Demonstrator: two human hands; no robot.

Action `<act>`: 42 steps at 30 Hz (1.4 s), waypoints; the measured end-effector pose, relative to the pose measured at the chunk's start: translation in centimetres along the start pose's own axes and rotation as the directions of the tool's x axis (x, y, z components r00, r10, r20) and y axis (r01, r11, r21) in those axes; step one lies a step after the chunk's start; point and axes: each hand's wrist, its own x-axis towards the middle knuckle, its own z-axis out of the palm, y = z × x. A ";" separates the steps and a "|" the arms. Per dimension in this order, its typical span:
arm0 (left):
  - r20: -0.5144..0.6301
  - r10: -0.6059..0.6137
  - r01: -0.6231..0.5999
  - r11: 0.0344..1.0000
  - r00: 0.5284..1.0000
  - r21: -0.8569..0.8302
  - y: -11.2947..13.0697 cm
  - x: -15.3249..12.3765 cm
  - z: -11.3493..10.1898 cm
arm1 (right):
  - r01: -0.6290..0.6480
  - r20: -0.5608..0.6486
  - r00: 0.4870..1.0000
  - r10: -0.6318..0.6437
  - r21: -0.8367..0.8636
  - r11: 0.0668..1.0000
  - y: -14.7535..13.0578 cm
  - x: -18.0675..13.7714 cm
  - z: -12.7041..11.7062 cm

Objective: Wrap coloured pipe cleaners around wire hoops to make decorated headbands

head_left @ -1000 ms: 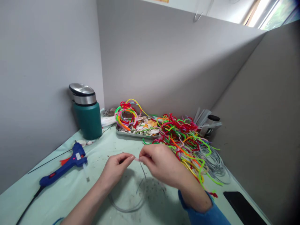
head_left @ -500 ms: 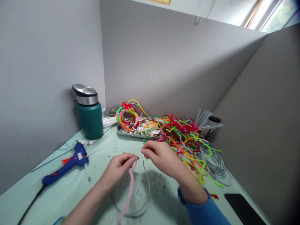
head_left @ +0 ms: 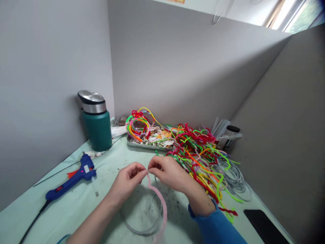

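Note:
My left hand [head_left: 128,182] and my right hand [head_left: 166,172] meet fingertip to fingertip over the pale green table [head_left: 76,206]. Both pinch the top end of a pink pipe cleaner [head_left: 161,205], which curves down and to the right below them. The same pinch holds a thin grey wire hoop [head_left: 142,227] that hangs down towards the table under my hands. A heap of bright pipe cleaners [head_left: 200,152] lies just right of my right hand.
A blue glue gun [head_left: 73,178] lies at the left with its cord. A teal flask [head_left: 96,122] stands by the wall. A metal tray [head_left: 149,140] of shells holds coloured rings. Grey wire coils [head_left: 233,176] and a black phone [head_left: 264,225] lie right.
My right hand came back to the left hand and took the pink pipe cleaner's end. The pipe cleaner swung from hanging down-left to curving down-right.

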 end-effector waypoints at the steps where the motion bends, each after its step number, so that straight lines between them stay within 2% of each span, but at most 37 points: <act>1: 0.002 0.003 -0.003 1.000 1.000 0.001 0.0 0.0 0.0 | 0.002 -0.004 1.000 -0.002 -0.004 1.000 0.0 0.0 0.0; 4: -0.003 -0.002 0.002 1.000 1.000 0.009 0.1 0.0 0.0 | 0.019 0.005 1.000 -0.019 -0.013 1.000 0.0 0.0 -0.1; 8: -0.005 -0.009 0.009 1.000 1.000 0.014 0.2 -0.1 -0.2 | 0.105 0.018 0.994 -0.105 -0.012 0.994 -0.3 -0.5 -1.3; 12: 0.002 -0.037 0.037 0.999 0.999 0.013 0.4 -0.1 -0.3 | 0.212 0.106 0.972 -0.207 -0.036 0.977 -1.0 -1.1 -2.4; 16: 0.022 -0.045 0.044 0.999 0.999 0.011 0.6 -0.2 -0.3 | 0.323 0.164 0.940 -0.299 -0.146 0.935 -1.6 -1.2 -2.1; 24: 0.001 -0.070 0.070 0.997 0.998 -0.017 1.0 -0.3 -0.2 | 0.389 0.079 0.921 -0.381 -0.241 0.889 -1.1 -0.6 -1.2; 28: 0.065 -0.023 0.023 1.000 0.998 -0.005 1.3 -0.4 -0.3 | 0.427 0.006 0.901 -0.433 -0.183 0.886 -1.2 -0.4 -0.5; 30: 0.080 0.011 -0.014 0.999 0.997 0.036 1.4 -0.4 -0.4 | 0.389 -0.054 0.918 -0.392 -0.059 0.919 -1.2 -0.3 -0.1; 33: 0.080 0.027 -0.035 0.995 0.996 0.096 1.4 -0.5 -0.4 | 0.254 -0.115 0.965 -0.235 0.211 0.944 -0.8 0.1 0.4; 37: 0.098 0.042 -0.053 0.991 0.994 0.120 1.3 -0.4 -0.3 | 0.042 -0.043 0.999 -0.024 0.502 0.864 0.5 0.7 1.0; 39: 0.117 0.051 -0.064 0.991 0.992 0.117 1.3 -0.4 -0.3 | -0.008 -0.005 1.000 0.013 0.576 0.817 0.9 0.9 1.2; 42: 0.140 0.051 -0.067 0.992 0.989 0.109 1.4 -0.5 -0.3 | -0.026 0.008 1.000 0.026 0.598 0.801 1.2 1.0 1.4</act>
